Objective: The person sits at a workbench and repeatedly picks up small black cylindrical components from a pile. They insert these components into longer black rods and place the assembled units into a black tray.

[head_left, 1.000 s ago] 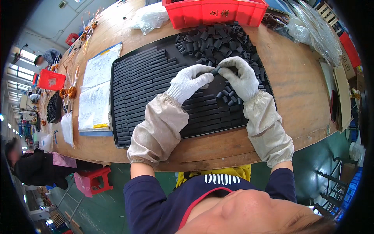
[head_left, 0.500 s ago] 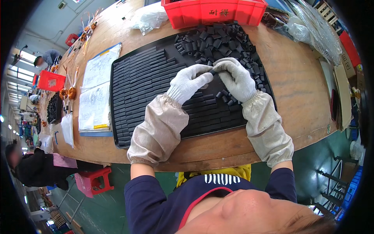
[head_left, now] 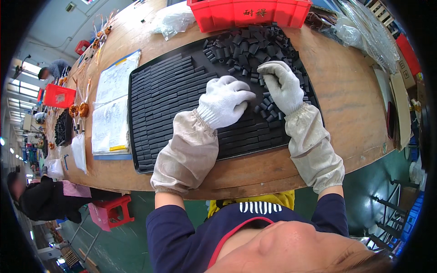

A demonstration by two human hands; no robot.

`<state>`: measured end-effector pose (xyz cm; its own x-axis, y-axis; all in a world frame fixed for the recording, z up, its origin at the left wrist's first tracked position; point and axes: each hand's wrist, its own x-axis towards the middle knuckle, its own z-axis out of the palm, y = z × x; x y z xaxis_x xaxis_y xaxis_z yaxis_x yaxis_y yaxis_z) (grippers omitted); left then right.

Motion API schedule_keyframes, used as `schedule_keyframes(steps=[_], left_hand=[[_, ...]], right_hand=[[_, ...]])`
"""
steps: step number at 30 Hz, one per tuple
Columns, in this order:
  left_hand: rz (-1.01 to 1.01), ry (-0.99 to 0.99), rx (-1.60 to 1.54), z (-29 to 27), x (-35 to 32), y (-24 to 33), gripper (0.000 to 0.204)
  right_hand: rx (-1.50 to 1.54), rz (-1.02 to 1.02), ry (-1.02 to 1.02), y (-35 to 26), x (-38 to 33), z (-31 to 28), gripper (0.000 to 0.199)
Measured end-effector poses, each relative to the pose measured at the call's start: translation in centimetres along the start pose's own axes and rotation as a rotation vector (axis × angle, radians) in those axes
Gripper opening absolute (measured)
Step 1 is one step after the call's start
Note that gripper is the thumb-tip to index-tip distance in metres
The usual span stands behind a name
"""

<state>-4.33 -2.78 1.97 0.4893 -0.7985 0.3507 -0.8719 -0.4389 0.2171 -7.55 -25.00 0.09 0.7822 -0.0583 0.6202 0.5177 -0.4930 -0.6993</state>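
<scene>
My white-gloved left hand (head_left: 225,101) lies flat, fingers together, on rows of small black blocks (head_left: 168,98) in a black tray (head_left: 136,166). My gloved right hand (head_left: 281,84), fingers curled, rests on loose black pieces (head_left: 248,43); whether it grips one I cannot tell.

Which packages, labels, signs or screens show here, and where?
Red bin: far table edge, rectangular, yellow characters on its front.
Paper sheets: left of the black tray, white, a yellow strip at the bottom.
Clear bags: left of the bin, crumpled.
No screens seen.
</scene>
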Motion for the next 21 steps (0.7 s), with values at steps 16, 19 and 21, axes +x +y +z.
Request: schedule_keyframes(steps=[16, 19, 21], left_hand=[[-0.025, -0.062, -0.112, 1.9, -0.3, -2.3, 0.031], [-0.003, -0.042, -0.133, 1.9, -0.2, -2.3, 0.030], [-0.010, -0.031, -0.129, 2.0, -0.3, -2.4, 0.030]], right_hand=[[-0.523, -0.181, -0.668, -1.4, -0.4, -2.0, 0.037], [-0.522, -0.212, -0.687, -1.1, -0.5, -1.9, 0.033], [-0.498, -0.191, -0.695, -0.9, -0.5, -1.6, 0.030]])
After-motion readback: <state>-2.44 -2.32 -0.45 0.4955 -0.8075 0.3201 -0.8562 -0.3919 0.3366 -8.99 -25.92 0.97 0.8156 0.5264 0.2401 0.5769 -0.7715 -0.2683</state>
